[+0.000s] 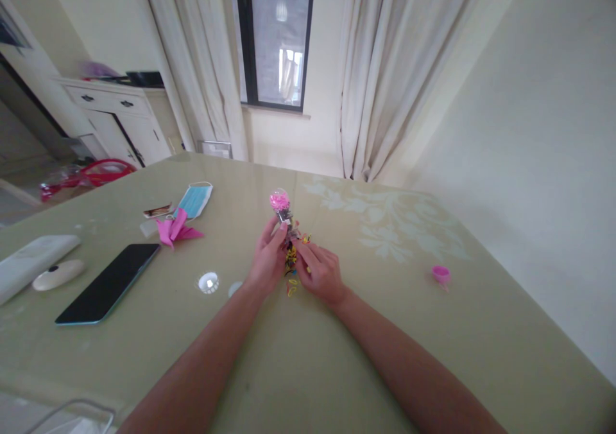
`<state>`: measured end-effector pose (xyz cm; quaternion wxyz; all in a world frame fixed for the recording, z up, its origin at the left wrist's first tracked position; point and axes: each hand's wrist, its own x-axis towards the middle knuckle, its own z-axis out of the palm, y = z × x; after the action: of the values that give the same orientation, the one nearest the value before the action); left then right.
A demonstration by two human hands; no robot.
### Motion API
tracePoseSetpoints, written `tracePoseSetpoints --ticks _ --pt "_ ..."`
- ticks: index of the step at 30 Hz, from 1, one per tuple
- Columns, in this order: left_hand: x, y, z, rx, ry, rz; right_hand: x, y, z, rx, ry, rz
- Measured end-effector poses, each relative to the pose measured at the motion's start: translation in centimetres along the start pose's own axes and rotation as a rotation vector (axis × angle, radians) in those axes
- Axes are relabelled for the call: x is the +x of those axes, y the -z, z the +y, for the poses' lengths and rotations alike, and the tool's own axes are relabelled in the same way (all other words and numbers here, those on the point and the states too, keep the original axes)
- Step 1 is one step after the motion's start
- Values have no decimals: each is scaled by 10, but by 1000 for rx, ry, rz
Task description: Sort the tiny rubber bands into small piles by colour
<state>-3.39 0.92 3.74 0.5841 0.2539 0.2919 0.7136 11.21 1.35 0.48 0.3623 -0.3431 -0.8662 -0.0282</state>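
Observation:
My left hand [267, 258] is closed around a small clear bulb-shaped bottle [280, 203], tilted with its round end away from me. Pink bits fill that round end, and darker bits show nearer my thumb. Just below lies a small pile of loose bands [290, 258], mostly yellow and black with a few other colours. My right hand [319, 271] is beside the pile, its fingers bent and pressed together at the bottle's near end. What those fingertips pinch is too small to make out. The bottle's near end is partly hidden by my fingers.
On the left of the table lie a black phone [111, 282], a white oval object [58, 275], a long white case [36, 260], a pink folded-paper figure [176, 230] and a blue face mask [194, 200]. A pink cup-like piece [441, 274] sits far right.

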Motion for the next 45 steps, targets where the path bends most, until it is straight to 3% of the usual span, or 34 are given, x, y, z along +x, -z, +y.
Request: tracePoseSetpoints --ticks 13,22,26,35,45 --pt "-9 -4 -4 -27 71 -123 9 -8 -3 -229 -20 -70" --pt "-7 0 3 -51 77 -98 6 -7 1 -63 131 132" --pt "-4 2 6 -47 38 -65 7 -5 0 -51 183 165" --pt "-10 1 0 36 128 -287 7 -14 3 -207 19 -54" --pt "2 9 -3 -34 127 -115 9 -9 0 -133 33 -131"
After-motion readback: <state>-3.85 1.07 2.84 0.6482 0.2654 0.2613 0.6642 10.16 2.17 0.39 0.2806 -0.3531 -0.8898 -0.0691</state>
